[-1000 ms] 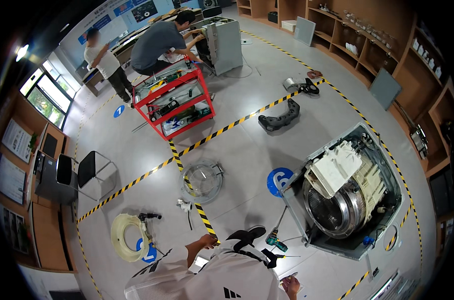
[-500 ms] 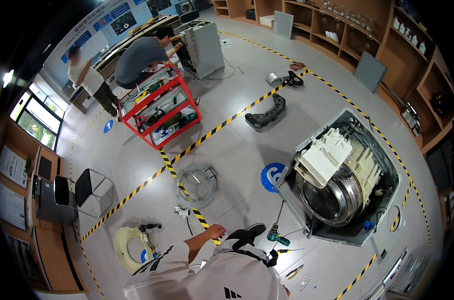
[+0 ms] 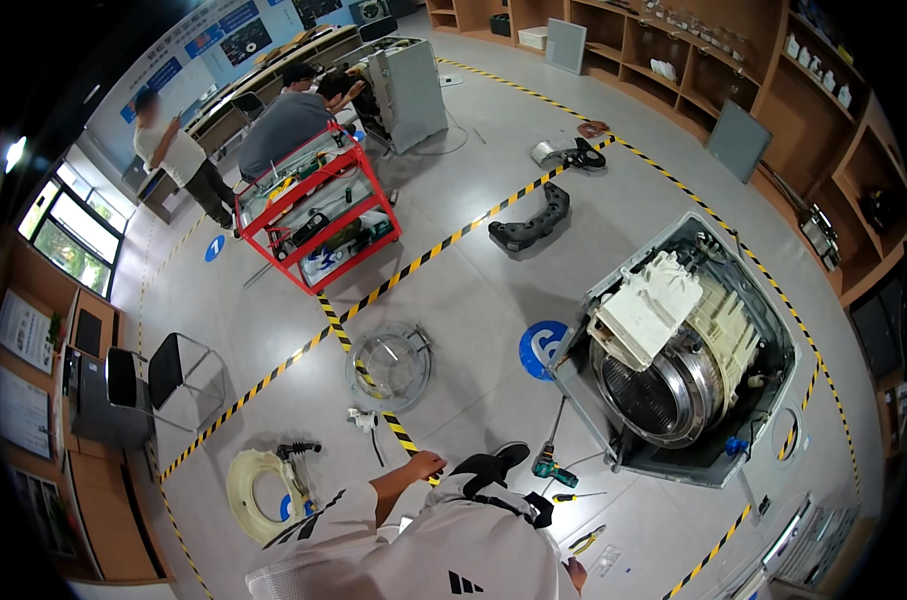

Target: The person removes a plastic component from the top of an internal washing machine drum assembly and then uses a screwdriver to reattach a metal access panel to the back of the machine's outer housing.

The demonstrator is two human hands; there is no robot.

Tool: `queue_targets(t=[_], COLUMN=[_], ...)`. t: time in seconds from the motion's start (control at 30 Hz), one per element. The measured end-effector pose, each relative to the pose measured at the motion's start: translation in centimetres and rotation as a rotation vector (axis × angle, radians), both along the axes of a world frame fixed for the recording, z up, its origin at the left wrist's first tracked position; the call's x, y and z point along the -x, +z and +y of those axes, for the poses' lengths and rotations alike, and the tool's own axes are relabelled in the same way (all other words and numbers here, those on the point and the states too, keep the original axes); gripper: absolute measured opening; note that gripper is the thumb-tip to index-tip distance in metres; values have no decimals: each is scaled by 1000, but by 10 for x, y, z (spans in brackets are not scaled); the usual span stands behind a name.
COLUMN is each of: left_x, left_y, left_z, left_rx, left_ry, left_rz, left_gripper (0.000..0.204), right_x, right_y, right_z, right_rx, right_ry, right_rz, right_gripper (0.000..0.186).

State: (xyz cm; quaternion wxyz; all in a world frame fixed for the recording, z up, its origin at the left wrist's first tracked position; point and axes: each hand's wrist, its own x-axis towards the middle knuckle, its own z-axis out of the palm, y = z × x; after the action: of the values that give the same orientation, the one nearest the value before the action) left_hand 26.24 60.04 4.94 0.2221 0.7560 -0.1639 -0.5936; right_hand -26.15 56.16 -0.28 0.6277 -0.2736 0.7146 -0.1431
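The pliers' grips (image 3: 580, 544) look plastic, the drum (image 3: 664, 400) glossy metal.

The right hand (image 3: 576, 574) (barely visible before) now shows more, near the pliers (image 3: 588, 539).

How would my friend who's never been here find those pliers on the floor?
Start at the big open grey machine with the metal drum, on the right. Just left of its lower left corner lies a green drill; go down past the screwdriver to the pliers, just above the person's right hand. Their yellow handles split in two, while the screwdriver is one straight rod.
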Motion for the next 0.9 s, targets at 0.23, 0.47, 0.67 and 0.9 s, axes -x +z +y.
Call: queue_targets(t=[0.23, 0.47, 0.67, 0.9], left_x=[1, 3, 2, 1], left_y=[-1, 5, 10, 4], left_z=[-3, -4, -14, -7], left_rx=[18, -46, -87, -46], left_ry=[-21, 7, -51, 8], left_rz=[-2, -16, -3, 5], left_gripper=[38, 37, 37, 37], right_x=[6, -36, -34, -33], right_y=[-18, 64, 64, 60], right_z=[-3, -25, -19, -16], right_rx=[-135, -120, -87, -4], right_ry=[-265, -154, -118, 51], right_rz=[-147, -15, -16, 22], right_gripper=[31, 29, 32, 30])
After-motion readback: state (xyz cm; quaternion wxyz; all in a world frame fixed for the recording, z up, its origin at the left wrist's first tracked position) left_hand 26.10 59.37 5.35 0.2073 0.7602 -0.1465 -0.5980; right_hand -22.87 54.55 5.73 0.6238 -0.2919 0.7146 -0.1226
